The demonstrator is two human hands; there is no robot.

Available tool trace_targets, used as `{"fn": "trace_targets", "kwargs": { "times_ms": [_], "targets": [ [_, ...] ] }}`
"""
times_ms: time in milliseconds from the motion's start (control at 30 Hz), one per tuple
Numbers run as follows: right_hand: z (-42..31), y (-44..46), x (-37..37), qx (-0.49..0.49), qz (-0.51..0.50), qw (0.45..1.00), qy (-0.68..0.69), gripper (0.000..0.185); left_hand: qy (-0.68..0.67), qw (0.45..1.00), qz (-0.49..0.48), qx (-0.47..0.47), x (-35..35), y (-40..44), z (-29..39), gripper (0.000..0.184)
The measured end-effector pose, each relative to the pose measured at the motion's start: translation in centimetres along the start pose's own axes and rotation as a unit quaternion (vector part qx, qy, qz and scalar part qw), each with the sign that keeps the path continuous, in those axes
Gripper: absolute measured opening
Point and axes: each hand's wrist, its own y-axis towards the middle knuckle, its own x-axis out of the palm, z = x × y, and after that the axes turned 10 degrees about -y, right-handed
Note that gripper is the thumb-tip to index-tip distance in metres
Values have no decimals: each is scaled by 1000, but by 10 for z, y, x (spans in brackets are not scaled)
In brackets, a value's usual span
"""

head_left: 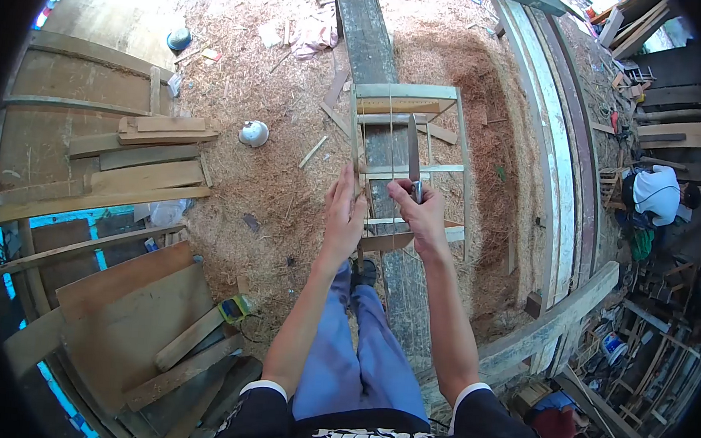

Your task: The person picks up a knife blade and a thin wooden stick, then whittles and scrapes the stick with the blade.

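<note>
A small wooden frame with slim rails and crosspieces lies over a long weathered plank in front of me. My left hand is at the frame's left rail, fingers stretched along its outer side and thumb on the inner side, gripping it. In my right hand is a knife, its handle wrapped by my fingers and its blade pointing away from me above the frame. A thin line like a cord runs lengthwise over the frame, close to the blade.
Wood shavings cover the floor. Boards are stacked at left, with a yellow-green tool below them. A white round object lies on the shavings. Long planks run along the right. Beyond them a person in white bends over.
</note>
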Motion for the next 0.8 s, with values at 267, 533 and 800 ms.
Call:
{"fn": "trace_targets", "kwargs": {
  "times_ms": [267, 533, 800],
  "targets": [
    [-42, -88, -11, 1, 18, 999, 36, 21, -55, 997, 33, 36, -18, -35, 80, 50],
    [-100, -224, -28, -39, -11, 995, 97, 19, -328, 941, -72, -29, -16, -101, 216, 36],
    [-135, -318, -73, -114, -7, 992, 50, 15, -391, 913, -118, 24, 1, -160, 313, 17]
  ]
}}
